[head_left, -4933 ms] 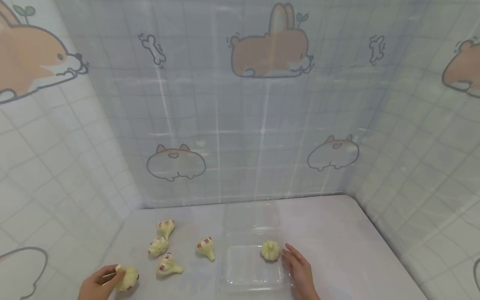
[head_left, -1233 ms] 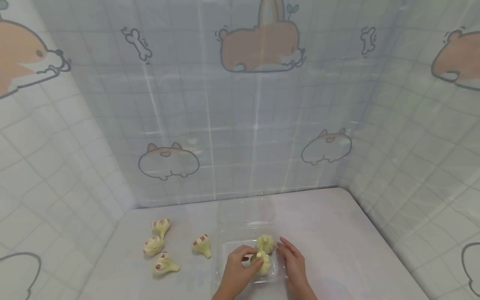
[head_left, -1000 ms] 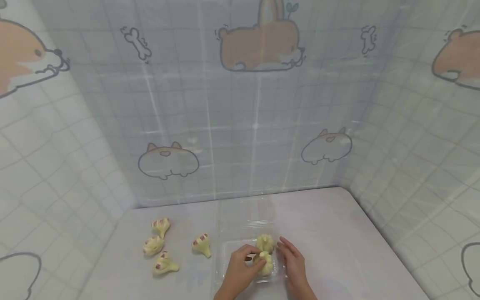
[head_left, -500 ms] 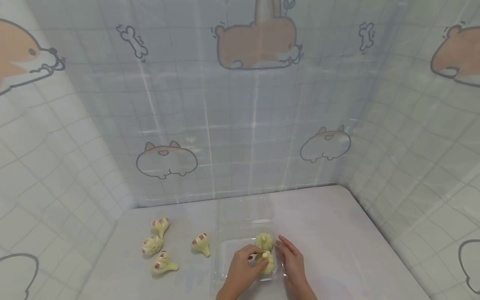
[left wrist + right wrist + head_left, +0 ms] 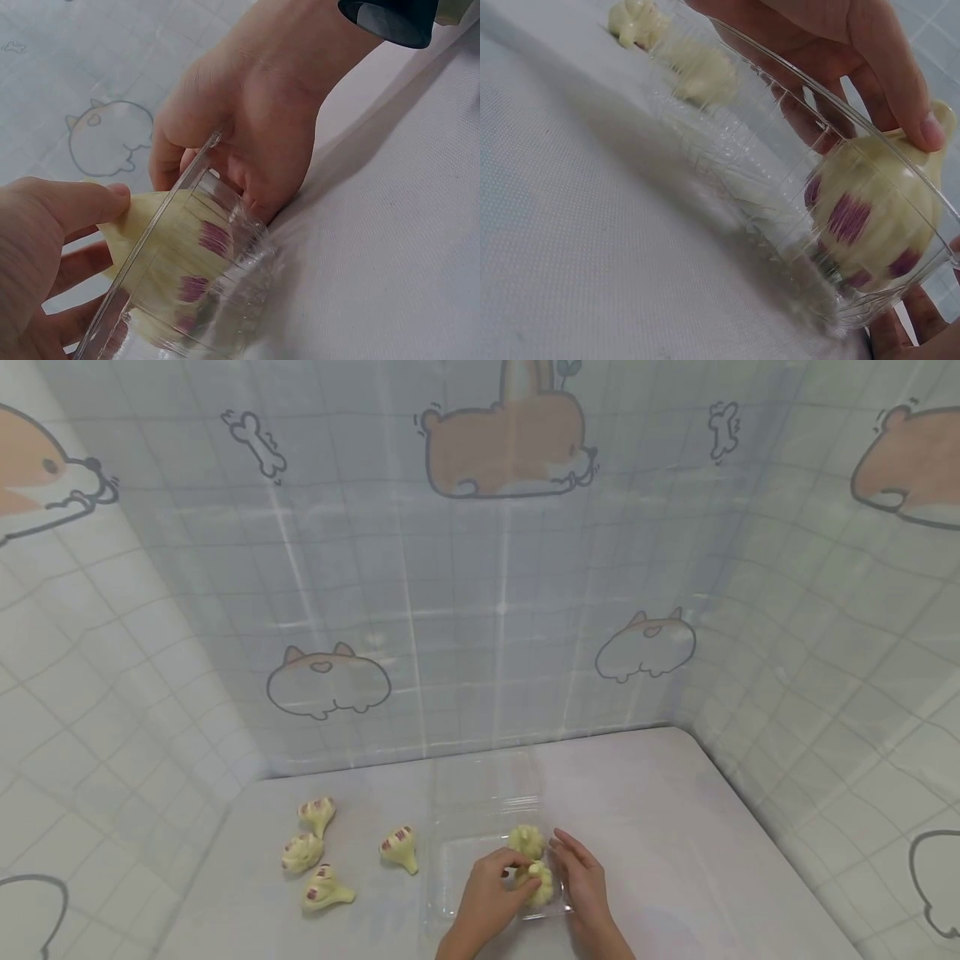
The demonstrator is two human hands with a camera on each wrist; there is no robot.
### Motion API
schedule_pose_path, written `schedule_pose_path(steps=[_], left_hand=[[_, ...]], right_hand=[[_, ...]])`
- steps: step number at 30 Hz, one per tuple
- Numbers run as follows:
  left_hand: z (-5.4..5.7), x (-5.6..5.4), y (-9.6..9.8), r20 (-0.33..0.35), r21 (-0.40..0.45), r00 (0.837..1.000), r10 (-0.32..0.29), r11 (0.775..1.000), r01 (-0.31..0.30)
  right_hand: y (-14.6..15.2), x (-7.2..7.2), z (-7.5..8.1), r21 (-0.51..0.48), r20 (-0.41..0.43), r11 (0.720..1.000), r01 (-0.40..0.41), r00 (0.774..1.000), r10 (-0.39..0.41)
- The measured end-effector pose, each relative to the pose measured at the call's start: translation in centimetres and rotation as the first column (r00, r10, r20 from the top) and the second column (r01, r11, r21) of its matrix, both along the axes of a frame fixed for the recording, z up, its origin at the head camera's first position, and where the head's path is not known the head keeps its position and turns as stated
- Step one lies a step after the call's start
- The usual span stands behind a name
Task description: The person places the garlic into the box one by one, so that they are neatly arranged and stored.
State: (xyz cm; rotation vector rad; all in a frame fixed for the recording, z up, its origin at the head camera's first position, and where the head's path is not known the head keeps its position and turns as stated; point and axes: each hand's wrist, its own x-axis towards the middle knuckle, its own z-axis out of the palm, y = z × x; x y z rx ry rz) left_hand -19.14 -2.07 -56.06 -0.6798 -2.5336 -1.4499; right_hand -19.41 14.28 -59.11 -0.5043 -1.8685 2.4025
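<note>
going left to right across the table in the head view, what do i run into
Cluster of three garlic bulbs → lone garlic bulb → open clear plastic container → right hand.

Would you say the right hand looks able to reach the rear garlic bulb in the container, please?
Probably yes: the right hand lies near the rear garlic bulb, with only the open container's side wall between.

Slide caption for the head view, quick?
Left hand pinches a garlic bulb in a clear container, right hand beside it.
</note>
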Motion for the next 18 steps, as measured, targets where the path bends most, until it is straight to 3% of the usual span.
schedule_pose_path(steps=[18], left_hand=[[-0.05,-0.59,0.32,0.03,-0.014,0.999,-0.039,0.999,0.039]], right_hand=[[-0.07,-0.14,-0.01,-0.003,-0.016,1.0,0.02,1.0,-0.02]])
